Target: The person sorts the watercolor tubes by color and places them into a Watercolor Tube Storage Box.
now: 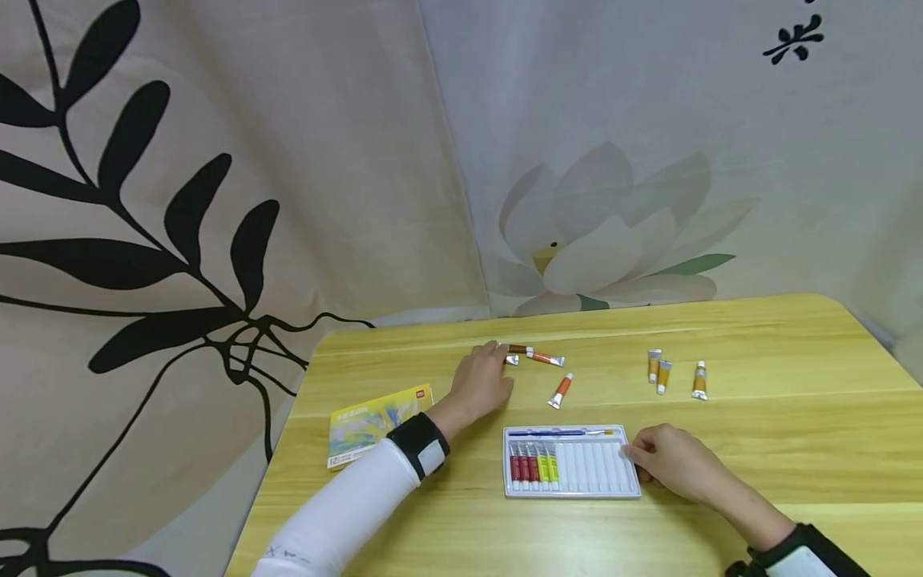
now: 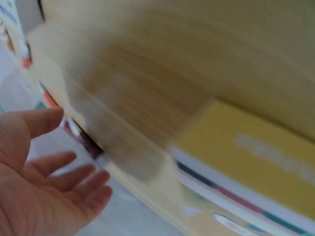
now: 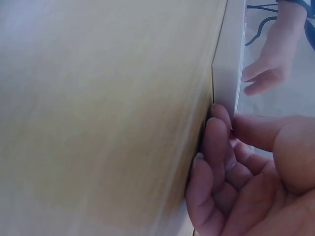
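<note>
My left hand [image 1: 479,378] reaches to the back of the table, its fingers beside a brown paint tube [image 1: 519,349] and an orange paint tube [image 1: 546,358]. In the left wrist view its fingers are apart and only loosely bent, with nothing between them. A red-orange tube [image 1: 560,390] lies a little nearer. At the front, my right hand [image 1: 678,461] pinches the right edge of a white plastic paint tray [image 1: 591,466], thumb on the rim and fingers curled against its side. Dark red tubes [image 1: 523,469] and yellow-green tubes [image 1: 547,468] fill the tray's left slots; a blue paintbrush [image 1: 548,433] lies along its top.
A yellow paint box [image 1: 368,429] lies at the left, beside my left forearm. Three ochre and yellow tubes [image 1: 663,377] lie at the back right of the wooden table [image 1: 793,417]. A printed curtain [image 1: 360,160] hangs behind the table's far edge.
</note>
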A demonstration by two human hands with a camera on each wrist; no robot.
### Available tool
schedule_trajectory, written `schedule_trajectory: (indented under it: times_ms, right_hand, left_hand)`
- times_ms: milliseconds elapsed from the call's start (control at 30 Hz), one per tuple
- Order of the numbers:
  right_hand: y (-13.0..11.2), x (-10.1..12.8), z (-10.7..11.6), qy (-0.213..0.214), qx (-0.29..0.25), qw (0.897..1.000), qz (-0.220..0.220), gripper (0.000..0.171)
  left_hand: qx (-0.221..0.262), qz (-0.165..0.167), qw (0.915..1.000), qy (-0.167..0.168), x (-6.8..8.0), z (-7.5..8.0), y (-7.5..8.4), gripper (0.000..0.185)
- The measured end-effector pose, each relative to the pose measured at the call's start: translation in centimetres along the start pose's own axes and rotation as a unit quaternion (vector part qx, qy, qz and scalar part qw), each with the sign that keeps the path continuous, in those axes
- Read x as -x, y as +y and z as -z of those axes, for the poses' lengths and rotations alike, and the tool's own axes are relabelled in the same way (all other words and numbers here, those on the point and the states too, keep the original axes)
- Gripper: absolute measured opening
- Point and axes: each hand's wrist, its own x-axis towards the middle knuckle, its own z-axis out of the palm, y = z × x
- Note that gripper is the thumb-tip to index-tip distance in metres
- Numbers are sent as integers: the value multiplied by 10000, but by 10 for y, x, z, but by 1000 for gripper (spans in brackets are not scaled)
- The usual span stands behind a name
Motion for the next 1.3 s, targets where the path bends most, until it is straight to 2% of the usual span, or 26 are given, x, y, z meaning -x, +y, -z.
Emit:
schedule_trajectory:
  times_ms: [200, 367, 533, 733, 967, 1200, 1300]
  right_hand:
    - [-1, 0, 0, -23, -33, 10000, -33, 29]
    - [1, -1, 0, -9, -19, 10000, -6, 29]
    - [1, -1, 0, -5, 4, 10000, 9, 29]
    - [1, -1, -1, 3, 6, 10000, -55, 29]
    - [1, -1, 0, -28, 6, 10000, -53, 29]
    - [2, 0, 1, -39, 14, 10000, -21, 30]
    - [1, 0, 0, -31, 22, 10000, 22, 30]
  left_hand:
    - [-255, 103, 9996, -71, -7, -3, -15, 10]
    - [103, 91, 9999, -101, 1, -3, -14, 18]
    - [534, 231, 9976, -370, 11, 0, -5, 24]
    - [515, 488, 9945, -768, 17, 3, 4, 20]
    - [557, 809, 9906, -953, 17, 4, 8, 24]
    - [450, 619, 9934, -857, 10, 1, 11, 25]
    - [644, 712, 9921, -812, 11, 2, 11, 27]
